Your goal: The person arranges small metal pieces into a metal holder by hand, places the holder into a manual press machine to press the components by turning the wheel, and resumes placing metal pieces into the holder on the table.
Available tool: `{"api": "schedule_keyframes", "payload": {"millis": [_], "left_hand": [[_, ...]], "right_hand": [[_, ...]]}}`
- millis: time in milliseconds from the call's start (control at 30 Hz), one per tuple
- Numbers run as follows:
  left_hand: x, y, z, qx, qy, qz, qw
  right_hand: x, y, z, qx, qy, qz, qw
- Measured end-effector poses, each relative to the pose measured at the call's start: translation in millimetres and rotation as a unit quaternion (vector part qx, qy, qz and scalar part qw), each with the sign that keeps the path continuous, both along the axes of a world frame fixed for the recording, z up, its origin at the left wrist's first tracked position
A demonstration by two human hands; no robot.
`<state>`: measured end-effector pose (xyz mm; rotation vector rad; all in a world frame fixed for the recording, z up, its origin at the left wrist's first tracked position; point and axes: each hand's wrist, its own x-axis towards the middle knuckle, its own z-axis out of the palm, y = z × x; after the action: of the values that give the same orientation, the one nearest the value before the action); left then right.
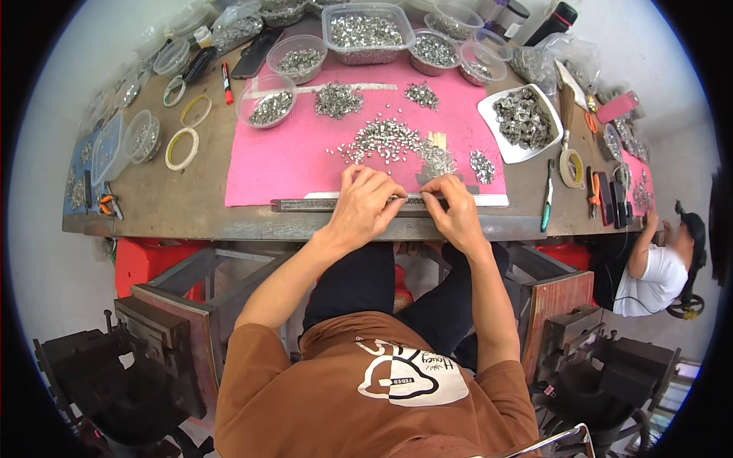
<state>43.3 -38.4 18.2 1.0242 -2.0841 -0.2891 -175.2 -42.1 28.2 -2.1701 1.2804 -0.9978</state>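
Observation:
Both hands work at a long, narrow dark metal bar lying along the front edge of the pink mat. My left hand has thumb and fingertips pinched together over the bar's middle. Just to its right, my right hand is closed in a similar pinch, a small gap apart. Whatever the fingertips hold is too small to make out. Beyond the hands lies a loose spread of small silvery metal pieces. A heap of thin, shiny pieces sits right behind my right hand.
Smaller metal heaps lie farther back. A white dish of metal parts stands right; a clear rectangular tub and round bowls line the back. Tape rolls lie left, a teal-handled tool right. Another person sits far right.

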Motion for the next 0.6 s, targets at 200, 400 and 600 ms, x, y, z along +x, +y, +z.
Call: {"api": "schedule_keyframes", "payload": {"millis": [200, 400, 600], "left_hand": [[-12.3, 3.1, -12.3, -0.005, 0.012, 0.030, 0.999], [-13.9, 2.5, -12.6, -0.022, 0.005, 0.032, 0.999], [-6.1, -0.4, -15.9, 0.001, 0.051, -0.018, 0.999]], "right_hand": [[4.6, 10.1, -12.0, -0.088, 0.011, 0.006, 0.996], [7.4, 11.2, -15.7, -0.116, 0.030, -0.003, 0.993], [2.4, 11.8, -11.6, -0.085, 0.013, 0.011, 0.996]]}}
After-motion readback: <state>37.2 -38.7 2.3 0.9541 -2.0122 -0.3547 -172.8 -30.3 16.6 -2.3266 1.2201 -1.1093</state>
